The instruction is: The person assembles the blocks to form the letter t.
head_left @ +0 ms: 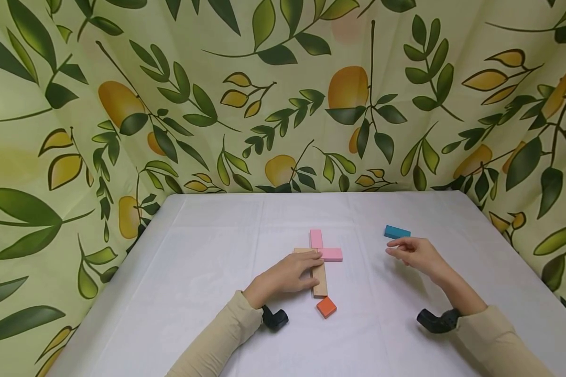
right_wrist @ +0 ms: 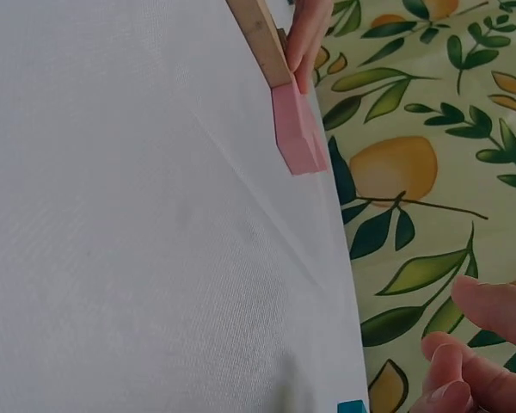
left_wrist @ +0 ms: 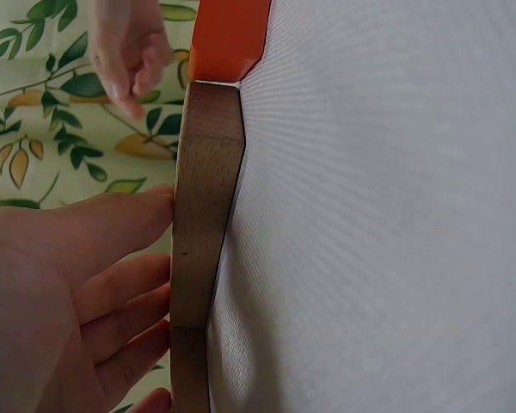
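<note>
My left hand (head_left: 286, 272) lies over a small cross of blocks, its fingertips touching a plain wooden block (head_left: 319, 287) and partly covering another wooden block (head_left: 302, 250). Two pink blocks join the cross: an upright-pointing pink block (head_left: 316, 238) at the far end and a sideways pink block (head_left: 332, 255) at the right. Just off the near wooden end is an orange block (head_left: 326, 307), turned at an angle. Above the table, my right hand (head_left: 417, 256) holds nothing, fingers loosely bent. Close to its fingertips lies a blue block (head_left: 397, 232); the right wrist view catches only its edge.
A white cloth covers the table (head_left: 193, 251). Behind and along the sides hangs a curtain (head_left: 245, 104) printed with leaves and fruit. Black wrist devices sit under both cuffs, the left device (head_left: 275, 319) near the orange block.
</note>
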The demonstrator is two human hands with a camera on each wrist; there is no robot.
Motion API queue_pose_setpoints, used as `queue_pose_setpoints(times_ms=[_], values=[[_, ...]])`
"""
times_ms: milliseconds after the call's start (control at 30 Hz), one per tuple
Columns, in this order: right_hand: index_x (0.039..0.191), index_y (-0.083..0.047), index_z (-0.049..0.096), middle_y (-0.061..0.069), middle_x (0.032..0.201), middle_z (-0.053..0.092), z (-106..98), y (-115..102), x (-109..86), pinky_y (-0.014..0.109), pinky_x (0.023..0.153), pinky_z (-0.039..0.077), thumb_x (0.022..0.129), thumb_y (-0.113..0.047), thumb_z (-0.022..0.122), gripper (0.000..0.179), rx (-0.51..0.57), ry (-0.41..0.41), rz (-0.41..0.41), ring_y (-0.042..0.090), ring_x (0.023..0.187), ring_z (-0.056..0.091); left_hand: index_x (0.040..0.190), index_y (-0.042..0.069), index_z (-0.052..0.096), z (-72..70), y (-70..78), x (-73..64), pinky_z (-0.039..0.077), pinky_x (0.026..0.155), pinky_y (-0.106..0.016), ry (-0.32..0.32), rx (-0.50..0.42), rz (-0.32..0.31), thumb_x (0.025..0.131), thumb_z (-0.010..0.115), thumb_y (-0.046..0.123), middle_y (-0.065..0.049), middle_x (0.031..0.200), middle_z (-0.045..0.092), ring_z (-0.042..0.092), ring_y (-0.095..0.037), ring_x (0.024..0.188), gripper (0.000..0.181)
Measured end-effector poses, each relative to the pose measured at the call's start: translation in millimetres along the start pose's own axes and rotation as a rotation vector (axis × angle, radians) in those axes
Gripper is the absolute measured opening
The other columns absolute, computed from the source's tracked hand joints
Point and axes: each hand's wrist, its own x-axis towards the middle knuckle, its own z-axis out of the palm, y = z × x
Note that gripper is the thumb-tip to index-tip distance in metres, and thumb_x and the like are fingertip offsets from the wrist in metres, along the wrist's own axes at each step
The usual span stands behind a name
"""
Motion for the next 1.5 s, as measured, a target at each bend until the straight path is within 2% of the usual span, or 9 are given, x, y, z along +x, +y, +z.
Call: queue_pose_setpoints(times_ms=[333,667,867,1200,1500], values=[[0.121,0.008,0.059,-0.004,0.071,0.054,-8,9,5.5,0.023,0.056,0.041,0.093,-0.035,0.063,0.052,-0.007,0.038,0.035,0.008,0.062,0.047,0.141,0.011,0.050,-0.5,0.1,0.3,0.031,0.120,-0.034,0.002,-0.009,0.004,0.096,0.057,0.030,-0.001,0.153,0.043,0.036,-0.016,0.146,0.050],[0.123,0.009,0.058,-0.009,0.064,0.048,-16,17,10.7,0.024,0.058,0.041,0.093,-0.033,0.063,0.051,0.012,0.069,0.053,0.006,0.060,0.046,0.141,0.011,0.050,-0.5,0.4,-0.4,0.031,0.121,-0.034,-0.004,-0.004,-0.002,0.096,0.057,0.030,-0.001,0.154,0.043,0.036,-0.016,0.146,0.050],[0.125,0.009,0.056,-0.008,0.066,0.047,-19,20,13.1,0.023,0.057,0.040,0.093,-0.034,0.063,0.053,0.004,0.092,0.065,0.007,0.062,0.045,0.141,0.012,0.050,-0.4,0.8,-0.7,0.031,0.121,-0.035,-0.004,-0.005,-0.012,0.096,0.057,0.030,-0.001,0.154,0.042,0.036,-0.016,0.146,0.050],[0.129,0.010,0.051,-0.007,0.067,0.047,-32,29,20.2,0.023,0.057,0.037,0.092,-0.031,0.065,0.057,-0.049,0.098,0.041,0.008,0.061,0.045,0.142,0.013,0.049,1.2,-0.8,-1.3,0.031,0.121,-0.037,-0.003,-0.004,-0.019,0.096,0.057,0.030,0.000,0.154,0.042,0.035,-0.016,0.146,0.050],[0.138,0.008,0.043,-0.006,0.069,0.050,-40,39,41.3,0.024,0.059,0.037,0.091,-0.032,0.066,0.066,-0.066,0.065,0.139,0.009,0.063,0.046,0.142,0.011,0.049,-0.4,-0.5,-0.6,0.030,0.121,-0.034,-0.005,-0.006,-0.002,0.096,0.056,0.031,-0.001,0.154,0.042,0.035,-0.016,0.147,0.050]])
